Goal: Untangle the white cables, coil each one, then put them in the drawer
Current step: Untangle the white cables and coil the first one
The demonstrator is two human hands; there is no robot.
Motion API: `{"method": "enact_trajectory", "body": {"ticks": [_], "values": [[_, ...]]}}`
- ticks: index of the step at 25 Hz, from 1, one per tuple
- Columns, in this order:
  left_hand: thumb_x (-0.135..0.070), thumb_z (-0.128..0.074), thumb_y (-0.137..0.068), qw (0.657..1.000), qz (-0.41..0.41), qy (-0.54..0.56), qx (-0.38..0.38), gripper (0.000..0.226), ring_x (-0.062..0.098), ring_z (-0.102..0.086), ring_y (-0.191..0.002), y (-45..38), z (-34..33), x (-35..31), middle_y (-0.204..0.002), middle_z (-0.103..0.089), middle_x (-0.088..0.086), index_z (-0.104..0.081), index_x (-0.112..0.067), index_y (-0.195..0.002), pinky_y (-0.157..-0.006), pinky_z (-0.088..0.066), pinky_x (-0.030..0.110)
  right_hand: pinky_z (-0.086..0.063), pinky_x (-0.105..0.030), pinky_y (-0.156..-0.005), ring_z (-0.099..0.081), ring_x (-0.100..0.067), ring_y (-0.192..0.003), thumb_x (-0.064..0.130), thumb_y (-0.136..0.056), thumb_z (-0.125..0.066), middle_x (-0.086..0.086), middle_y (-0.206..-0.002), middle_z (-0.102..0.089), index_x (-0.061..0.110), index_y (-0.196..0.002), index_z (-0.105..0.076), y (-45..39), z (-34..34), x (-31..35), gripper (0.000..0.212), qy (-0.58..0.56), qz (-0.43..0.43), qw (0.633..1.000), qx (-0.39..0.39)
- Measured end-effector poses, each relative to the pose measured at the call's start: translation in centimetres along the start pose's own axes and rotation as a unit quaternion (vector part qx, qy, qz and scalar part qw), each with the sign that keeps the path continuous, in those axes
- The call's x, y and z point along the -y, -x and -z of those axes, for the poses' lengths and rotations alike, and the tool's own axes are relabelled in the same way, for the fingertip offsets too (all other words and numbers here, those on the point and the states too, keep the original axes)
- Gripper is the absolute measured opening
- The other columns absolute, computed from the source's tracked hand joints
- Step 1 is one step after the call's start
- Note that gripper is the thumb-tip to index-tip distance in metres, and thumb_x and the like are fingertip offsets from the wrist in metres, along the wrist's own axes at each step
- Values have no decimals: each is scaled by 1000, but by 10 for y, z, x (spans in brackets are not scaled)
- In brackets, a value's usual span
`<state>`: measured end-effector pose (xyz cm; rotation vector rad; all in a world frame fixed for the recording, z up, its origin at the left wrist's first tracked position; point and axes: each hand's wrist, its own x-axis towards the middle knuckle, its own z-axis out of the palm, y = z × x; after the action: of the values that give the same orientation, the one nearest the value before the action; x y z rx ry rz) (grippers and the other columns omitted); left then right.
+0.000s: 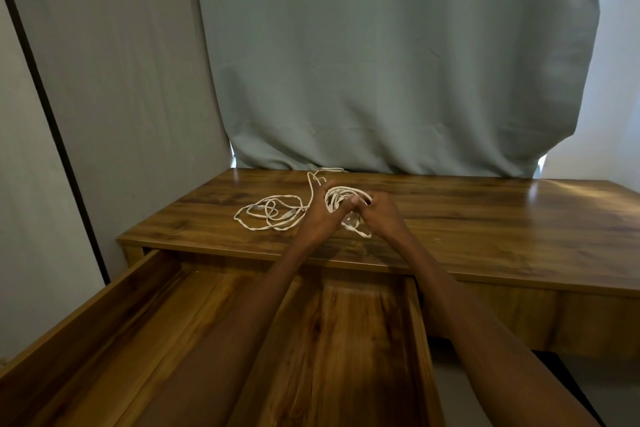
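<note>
Left of the desk's front edge, the open drawer (414, 340) shows bare wood inside; we have put no cable in it. Moving right along the desk (485, 218), we see the loose cable (273, 215) sprawled in slack, overlapping loops on the top, just left of our hands, with one strand running back toward the curtain (381, 62) at the desk's rear edge. Next comes our left hand (320, 215), fingers spread through the coil (341, 199) so the turns wrap around them; it holds the bundle as a former. Touching it on the right, our right hand (379, 210) has its fingers curled onto the same coil, pinching the turns near the top. A short tail hangs from the coil toward the desk's front edge.

We judge the cable light, soft and limp, braided enough to grip without slipping, but springy enough for the turns to loosen if released. The best hold seems to be across all turns at one spot, pinched together, rather than on a single strand. Whether the loose cable is a separate one or joined to the coil, we cannot tell.
</note>
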<state>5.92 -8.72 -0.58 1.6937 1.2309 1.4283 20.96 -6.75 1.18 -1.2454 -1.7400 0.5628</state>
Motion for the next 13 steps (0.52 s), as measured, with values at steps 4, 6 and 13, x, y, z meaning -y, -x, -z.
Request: {"method": "enact_trajectory", "body": {"ticks": [4,6,13], "values": [[-28,-62,-98,995,-71,-68,10,41,6,-59,-114,2,12,4,-125,-61,-3,-50,-18,-135,-94,-46,18,-44,-28,-46,-60,-17,-54,38,-93,-70,-2,-71,-70,15,-101,-75,6,4,-2,25,-83,-15,995,49],[-27,-59,-99,991,-96,-94,28,30,-2,-60,-108,0,18,3,-119,-63,-5,-54,-20,-128,-91,-47,17,-37,-23,-39,-51,-12,-46,42,-92,-71,-4,-69,-67,17,-106,-74,11,8,-6,29,-157,-20,984,86],[-15,-54,-102,994,-64,-13,91,19,-7,-66,-86,10,11,-18,-99,-68,-6,-58,-19,-120,-75,-51,14,-57,-25,-70,-73,-11,-85,26,-96,-68,-3,-99,-76,12,-116,-66,23,-8,1,24,-311,19,950,-24]]}}
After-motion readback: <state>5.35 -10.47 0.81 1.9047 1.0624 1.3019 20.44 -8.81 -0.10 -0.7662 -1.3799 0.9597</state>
